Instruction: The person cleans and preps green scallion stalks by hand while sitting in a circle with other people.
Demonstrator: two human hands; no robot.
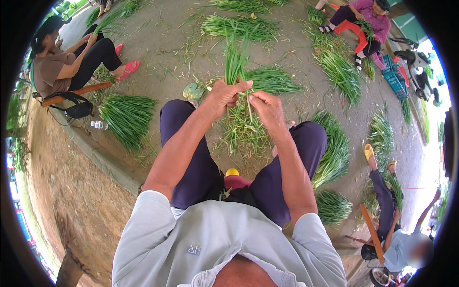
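Observation:
Between my knees, my left hand (224, 97) is closed round a bunch of long green chives (234, 61), whose leaves point away from me. My right hand (267, 108) is just beside it, thumb and forefinger pinched together on a thin chive stalk (249, 106) hanging below the bunch. Under both hands, a loose heap of pale and green chive trimmings (243, 129) lies on the ground. Beyond my right hand rests a bundle of chives (271, 81), and a larger pile (330, 148) is by my right knee.
More chive piles lie at left (125, 117), at the far side (239, 26) and at right (339, 71). Seated people handle chives at left (57, 71), far right and lower right. A clear bottle (99, 125) lies near the kerb (103, 158). A teal crate (394, 79) stands far right.

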